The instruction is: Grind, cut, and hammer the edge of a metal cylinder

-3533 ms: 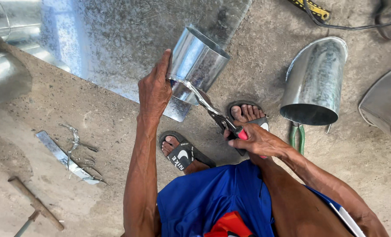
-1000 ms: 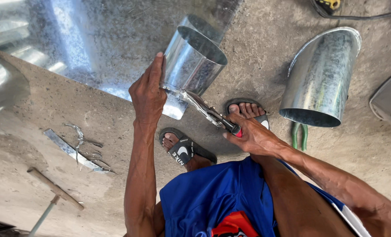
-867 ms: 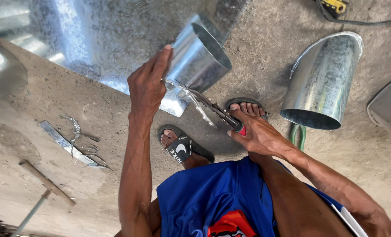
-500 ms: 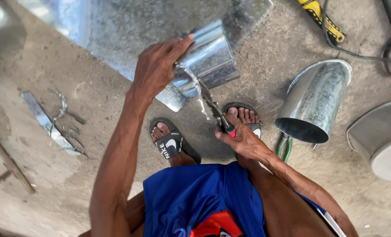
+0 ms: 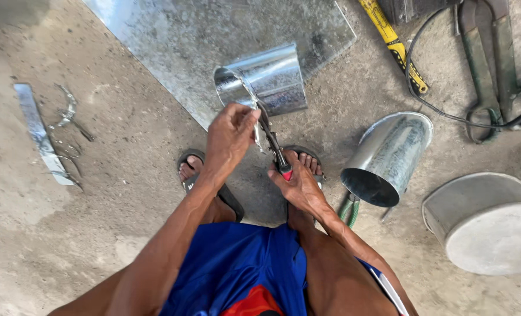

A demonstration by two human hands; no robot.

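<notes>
Two bare hands work close together above the person's sandalled feet. The left hand [image 5: 228, 133] is curled tight around the near rim of a small tapered metal can [image 5: 264, 79], fingers folded over the cut edge, holding the can on its side with the open mouth turned left and toward the person. The right hand [image 5: 295, 184] is closed around the red-tipped handles of a pair of tin snips [image 5: 271, 140], whose blades run up from the hand to the can's rim just beside the left hand's fingers; whether the blades are apart or together cannot be told. A thin curl of cut metal hangs from the rim next to the blades.

Under the can lies a large flat sheet of galvanised metal [image 5: 202, 41], spread on the concrete floor [image 5: 126, 193]. Right of the right hand, a second, bigger metal can [image 5: 392, 155] lies tilted with its dark open mouth toward the person, and green-handled pliers [image 5: 350, 210] show on the floor just beside its lower edge. Farther right sits a wide, squat grey drum [image 5: 489, 225], flat end facing the lens. Along the top right are a yellow-handled tool [image 5: 392, 44], a black cable [image 5: 448, 114] and large shears [image 5: 489, 58]. Well to the left, a flat metal strip [image 5: 38, 131] and thin curled offcuts [image 5: 70, 114] lie on the floor.
</notes>
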